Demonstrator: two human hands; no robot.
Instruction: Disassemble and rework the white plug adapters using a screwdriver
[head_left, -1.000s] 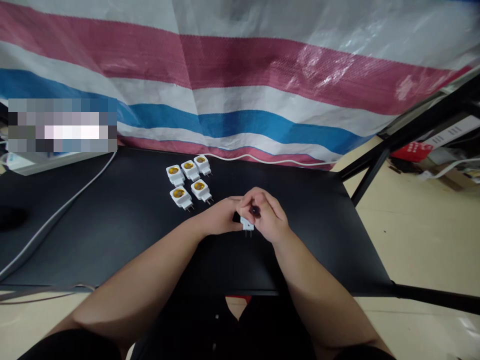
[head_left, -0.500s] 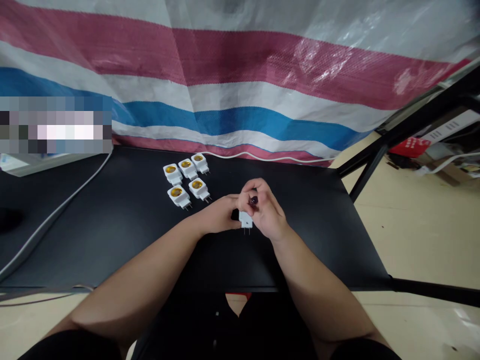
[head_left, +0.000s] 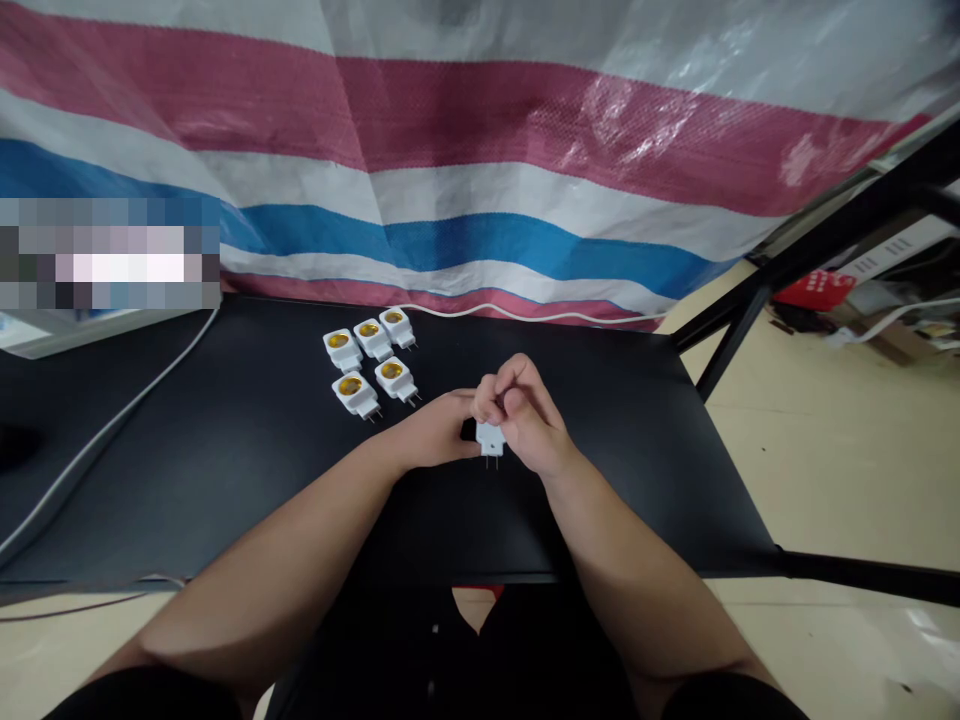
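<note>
- I am observing the step in hand as close work on a white plug-in socket adapter (head_left: pixel 490 438), which is standing upright on the black tabletop (head_left: pixel 225 450) with its two metal prongs (head_left: pixel 490 462) pointing toward the person.
- I am judging that the next move calls for steady, controlled finger pressure, because the adapter is small and the fingers are crowding it.
- The left hand (head_left: pixel 435 430) is closing in from the side, its fingers pressing against the adapter's upper left.
- The right hand (head_left: pixel 529 420) is curling over the top, and its fingers are hiding the adapter's upper face, so I cannot confirm what they are pinching.
- Both grips are reading as together and clamped on the adapter.
- A small dark object (head_left: pixel 469 431) is showing just beside the left fingers; I cannot identify it.
- Five matching adapters (head_left: pixel 367 360) are sitting well to the left in two rows, each showing a square, smooth white plastic body and a round yellow centre.
- A grey cable (head_left: pixel 112 430) is running diagonally across the tabletop's left side, and a thin white cable (head_left: pixel 525 318) is lying along the far edge.
- A woven red, white and blue striped tarpaulin (head_left: pixel 480 200) is hanging behind the tabletop, creased and glossy.
</note>
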